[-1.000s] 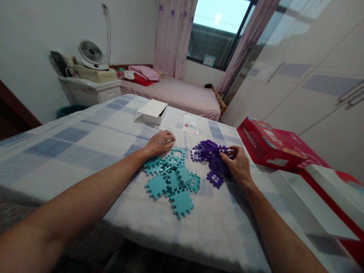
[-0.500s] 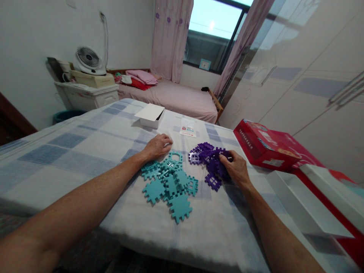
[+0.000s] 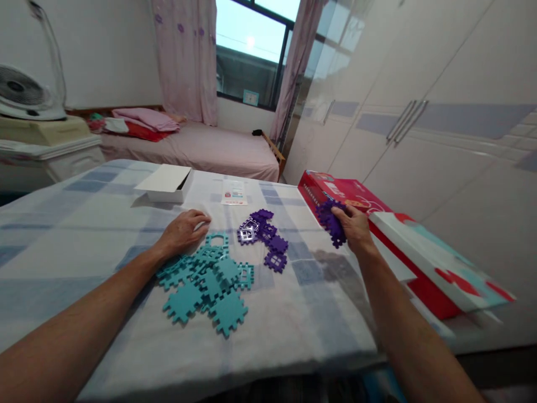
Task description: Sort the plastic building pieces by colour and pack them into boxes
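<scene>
My right hand is closed on a bunch of purple interlocking building pieces, raised above the table before the red box. How many pieces it holds I cannot tell. Lower on the cloth lie several more purple pieces, flat and overlapping, some with window cut-outs. My left hand rests on the tablecloth with loosely bent fingers apart, holding nothing. Just in front of its wrist is a heap of turquoise pieces with notched edges, some solid and some framed like windows.
A white box with its lid askew stands at the back left, a printed card to its right. Along the right side are a red box and an open white-and-red box part. Behind the table is a bed.
My right hand has lifted a bunch of purple pieces off their pile and carried it right, toward the red box. The view has turned right. My left hand stays beside the turquoise heap.
</scene>
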{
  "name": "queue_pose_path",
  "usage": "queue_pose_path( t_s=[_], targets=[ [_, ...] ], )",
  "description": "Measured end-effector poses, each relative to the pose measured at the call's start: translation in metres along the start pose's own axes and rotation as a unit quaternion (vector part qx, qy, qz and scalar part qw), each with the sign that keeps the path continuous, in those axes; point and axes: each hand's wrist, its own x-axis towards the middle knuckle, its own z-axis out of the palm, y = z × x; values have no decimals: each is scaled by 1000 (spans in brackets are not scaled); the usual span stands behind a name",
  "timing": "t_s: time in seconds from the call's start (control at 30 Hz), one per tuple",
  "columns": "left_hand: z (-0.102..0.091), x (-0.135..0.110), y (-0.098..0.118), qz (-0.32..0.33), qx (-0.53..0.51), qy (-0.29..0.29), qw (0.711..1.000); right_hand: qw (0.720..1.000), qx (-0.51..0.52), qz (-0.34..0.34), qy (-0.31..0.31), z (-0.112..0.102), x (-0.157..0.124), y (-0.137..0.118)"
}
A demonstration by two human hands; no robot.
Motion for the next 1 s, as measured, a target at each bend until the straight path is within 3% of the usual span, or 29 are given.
queue_pose_path(
  t_s=[0.1, 0.17, 0.3, 0.43, 0.63, 0.83, 1.0],
  targets=[
    [0, 0, 0, -10, 7, 2, 1000, 997, -9, 48, 61, -61, 13, 22],
    [0, 0, 1, -9, 8, 5, 1000, 991, -87, 57, 81, -97, 20, 42],
    [-1, 1, 1, -3, 5, -2, 1000, 971, -210, 111, 21, -135, 21, 74],
    [-1, 1, 0, -1, -5, 2, 1000, 960, -244, 133, -30, -132, 13, 80],
    [0, 1, -3, 2, 1, -3, 1000, 948, -282, 78, -123, -112, 4, 68],
    [-1, 0, -1, -9, -4, 1, 1000, 932, -360, -11, -35, -123, -10, 67],
    [-1, 0, 1, -14, -14, 7, 1000, 932, -324, -46, -156, -130, -30, 72]
  ],
)
